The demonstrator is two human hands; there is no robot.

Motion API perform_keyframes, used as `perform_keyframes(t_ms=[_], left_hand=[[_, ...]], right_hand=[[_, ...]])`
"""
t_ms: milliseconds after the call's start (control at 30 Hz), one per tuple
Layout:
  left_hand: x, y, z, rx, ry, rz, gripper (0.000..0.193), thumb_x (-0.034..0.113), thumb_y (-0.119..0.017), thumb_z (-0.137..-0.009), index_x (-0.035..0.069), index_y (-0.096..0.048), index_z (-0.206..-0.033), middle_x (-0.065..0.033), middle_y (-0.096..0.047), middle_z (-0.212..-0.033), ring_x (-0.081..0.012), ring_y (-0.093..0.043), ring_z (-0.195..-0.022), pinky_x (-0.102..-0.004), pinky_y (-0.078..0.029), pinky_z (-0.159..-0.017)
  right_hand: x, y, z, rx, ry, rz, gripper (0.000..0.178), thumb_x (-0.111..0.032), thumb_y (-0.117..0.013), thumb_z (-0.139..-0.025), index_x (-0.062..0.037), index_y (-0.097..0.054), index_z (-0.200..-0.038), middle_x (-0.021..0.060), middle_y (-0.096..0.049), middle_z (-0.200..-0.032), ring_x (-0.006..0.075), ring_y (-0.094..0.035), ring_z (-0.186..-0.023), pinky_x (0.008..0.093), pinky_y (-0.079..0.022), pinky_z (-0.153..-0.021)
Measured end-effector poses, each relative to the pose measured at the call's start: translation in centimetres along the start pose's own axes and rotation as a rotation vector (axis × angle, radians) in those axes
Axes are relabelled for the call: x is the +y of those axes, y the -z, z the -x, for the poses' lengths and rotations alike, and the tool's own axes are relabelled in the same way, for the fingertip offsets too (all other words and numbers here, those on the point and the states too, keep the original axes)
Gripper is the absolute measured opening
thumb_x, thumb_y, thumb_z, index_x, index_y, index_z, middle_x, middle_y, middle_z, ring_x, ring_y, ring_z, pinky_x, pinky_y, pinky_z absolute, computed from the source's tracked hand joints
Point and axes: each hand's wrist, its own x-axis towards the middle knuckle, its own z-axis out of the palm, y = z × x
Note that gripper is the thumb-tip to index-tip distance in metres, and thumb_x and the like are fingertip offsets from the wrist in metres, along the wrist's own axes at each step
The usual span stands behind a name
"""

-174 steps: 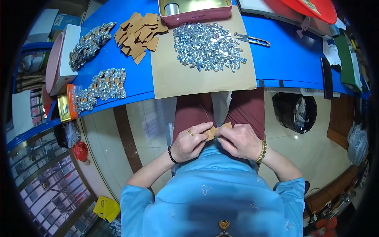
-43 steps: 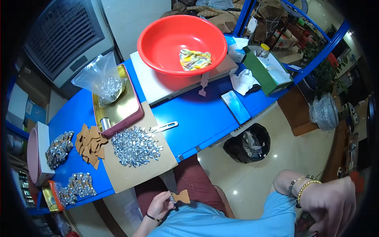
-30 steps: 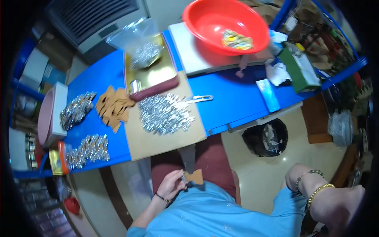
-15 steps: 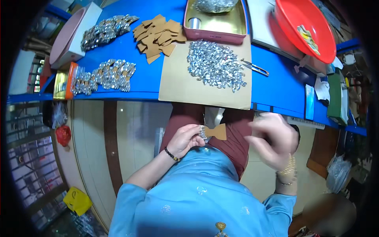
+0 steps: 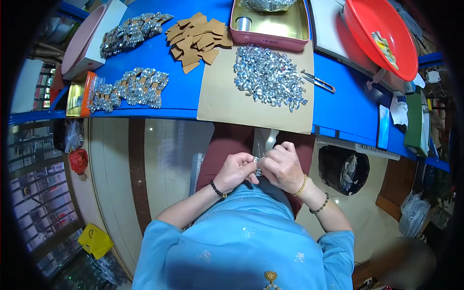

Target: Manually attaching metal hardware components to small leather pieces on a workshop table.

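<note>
L hand (image 5: 235, 170) & R hand (image 5: 282, 166) meeting over lap, fingers pinching small shiny piece (image 5: 256, 165) btwn them; silver pile (image 5: 268, 76) lying on table above.

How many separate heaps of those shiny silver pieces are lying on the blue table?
3 on the tabletop: the big silver heap on the brown sheet, a near-left heap, and a far-left heap. A bag in the pink tray may hold more.

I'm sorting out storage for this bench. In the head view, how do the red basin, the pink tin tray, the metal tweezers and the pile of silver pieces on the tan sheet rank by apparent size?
Largest to smallest, as they look:
1. red basin
2. pink tin tray and pile of silver pieces: about alike, and the tray is cut off at the top edge, so unranked
3. metal tweezers

Fisheye bending near the rim makes this rough.
</note>
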Motion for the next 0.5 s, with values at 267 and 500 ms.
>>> perform_keyframes(t_ms=[267, 500], left_hand=[[0.5, 0.5, 0.0, 0.197, -0.476, -0.510, 0.015, 0.005, -0.062, -0.080, -0.002, -0.055, -0.092, -0.0062, -0.062, -0.083, -0.0140, -0.061, -0.066, -0.0287, -0.049, -0.056], [3.5, 2.9, 0.9, 0.304, -1.172, -1.020, 0.020, -0.005, -0.062, -0.073, 0.002, -0.056, -0.091, -0.0158, -0.061, -0.086, -0.0297, -0.061, -0.074, -0.0329, -0.049, -0.062]], right_hand=[[-3.8, 1.4, -1.1, 0.205, -0.230, -0.896, 0.007, -0.007, -0.052, -0.088, -0.0047, -0.048, -0.083, 0.0076, -0.056, -0.072, 0.0188, -0.058, -0.069, 0.0356, -0.047, -0.077], [1.1, 2.7, 9.1, 0.317, -0.913, -1.399, 0.012, -0.014, -0.044, -0.095, -0.0060, -0.042, -0.086, 0.0035, -0.050, -0.059, 0.0136, -0.055, -0.055, 0.0306, -0.050, -0.064]])
